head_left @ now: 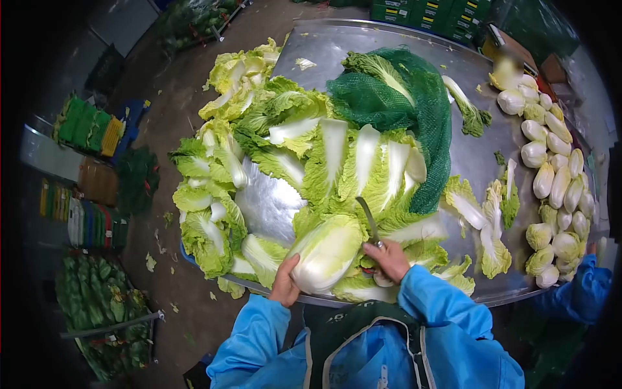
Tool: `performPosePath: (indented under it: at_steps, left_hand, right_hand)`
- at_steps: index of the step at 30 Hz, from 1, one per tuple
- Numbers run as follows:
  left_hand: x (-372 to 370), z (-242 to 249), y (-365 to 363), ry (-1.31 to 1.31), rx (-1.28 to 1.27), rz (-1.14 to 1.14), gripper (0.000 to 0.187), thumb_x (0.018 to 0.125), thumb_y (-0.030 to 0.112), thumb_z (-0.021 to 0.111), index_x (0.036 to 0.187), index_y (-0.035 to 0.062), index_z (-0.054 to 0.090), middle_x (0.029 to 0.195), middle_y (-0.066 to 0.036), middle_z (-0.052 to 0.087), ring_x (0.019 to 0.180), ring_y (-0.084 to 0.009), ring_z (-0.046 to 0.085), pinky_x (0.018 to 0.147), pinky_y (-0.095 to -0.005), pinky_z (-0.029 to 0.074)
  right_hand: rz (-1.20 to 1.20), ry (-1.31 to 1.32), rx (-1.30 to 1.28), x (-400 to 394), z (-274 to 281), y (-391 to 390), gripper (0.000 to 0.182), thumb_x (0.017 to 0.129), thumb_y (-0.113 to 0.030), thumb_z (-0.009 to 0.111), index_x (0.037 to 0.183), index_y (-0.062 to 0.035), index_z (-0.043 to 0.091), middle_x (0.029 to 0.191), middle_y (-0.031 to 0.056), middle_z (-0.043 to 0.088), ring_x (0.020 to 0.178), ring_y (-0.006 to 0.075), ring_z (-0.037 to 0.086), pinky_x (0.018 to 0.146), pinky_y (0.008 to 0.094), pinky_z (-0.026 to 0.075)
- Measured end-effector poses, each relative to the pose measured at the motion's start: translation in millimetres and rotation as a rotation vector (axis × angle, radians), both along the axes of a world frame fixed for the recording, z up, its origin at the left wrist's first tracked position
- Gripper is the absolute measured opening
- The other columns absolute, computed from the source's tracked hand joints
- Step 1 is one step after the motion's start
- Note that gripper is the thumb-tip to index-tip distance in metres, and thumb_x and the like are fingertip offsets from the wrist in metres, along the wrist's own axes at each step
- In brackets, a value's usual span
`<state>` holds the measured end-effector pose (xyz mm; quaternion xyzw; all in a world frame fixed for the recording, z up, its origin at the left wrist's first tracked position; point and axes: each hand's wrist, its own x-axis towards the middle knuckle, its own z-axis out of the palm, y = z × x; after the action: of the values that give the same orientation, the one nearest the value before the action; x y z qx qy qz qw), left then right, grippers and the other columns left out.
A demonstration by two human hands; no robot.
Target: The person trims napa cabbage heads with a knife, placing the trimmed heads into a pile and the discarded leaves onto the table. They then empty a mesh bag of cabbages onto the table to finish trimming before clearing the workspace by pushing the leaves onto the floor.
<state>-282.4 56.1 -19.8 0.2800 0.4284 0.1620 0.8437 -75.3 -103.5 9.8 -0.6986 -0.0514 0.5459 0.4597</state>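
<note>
A trimmed napa cabbage [329,253] lies at the near edge of the metal table, its white base toward me. My left hand [285,282] grips that base from the left, thumb and fingers against it. In my right hand [391,260], closed around the handle, is a knife [367,217] with a curved blade pointing up and away, just right of the cabbage. Loose outer cabbage leaves [334,159] spread beyond and around both hands. A green mesh bag [433,142] with a leafy cabbage [379,71] lies behind them.
Bare metal of the table [269,201] shows among the leaves. Trimmed cabbages [560,185] are stacked along the right side, near another person's blue sleeve [580,292]. Leaves overhang the left edge. Bagged cabbages [103,305] and crates [87,126] stand on the floor at left.
</note>
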Motion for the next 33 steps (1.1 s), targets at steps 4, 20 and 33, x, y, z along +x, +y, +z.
performPosePath:
  at_steps: [4,20,33]
  left_hand:
    - [-13,3,-16,-0.067,-0.093,0.01,0.052,0.093,0.031,0.043,0.135,-0.0003,0.037,0.134,-0.015,0.047,0.123,-0.0279,0.046,0.104,-0.0415,0.036]
    - [72,-14,-24,0.156,0.549,0.081,0.094,0.079,0.022,0.07,0.145,0.0031,0.005,0.143,-0.017,0.022,0.128,-0.0268,0.029,0.107,-0.0365,0.025]
    - [72,-38,-14,0.432,0.761,0.13,0.105,0.066,0.011,0.078,0.144,0.0032,0.008,0.138,-0.02,0.026,0.124,-0.0317,0.034,0.102,-0.0405,0.032]
  right_hand:
    - [-0.01,0.224,-0.006,-20,17,12,0.049,0.082,-0.033,0.069,0.115,-0.0014,0.053,0.06,0.0008,0.052,0.043,0.0065,0.046,0.036,0.0201,0.035]
    - [0.22,-0.669,0.332,15,-29,73,0.042,0.076,-0.027,0.073,0.107,-0.0013,0.061,0.095,0.0165,0.061,0.089,0.0279,0.06,0.08,0.0335,0.047]
    - [0.214,-1.098,0.203,40,-70,105,0.016,0.077,-0.016,0.065,0.074,-0.0041,0.054,0.073,0.0181,0.057,0.068,0.0389,0.058,0.062,0.0466,0.046]
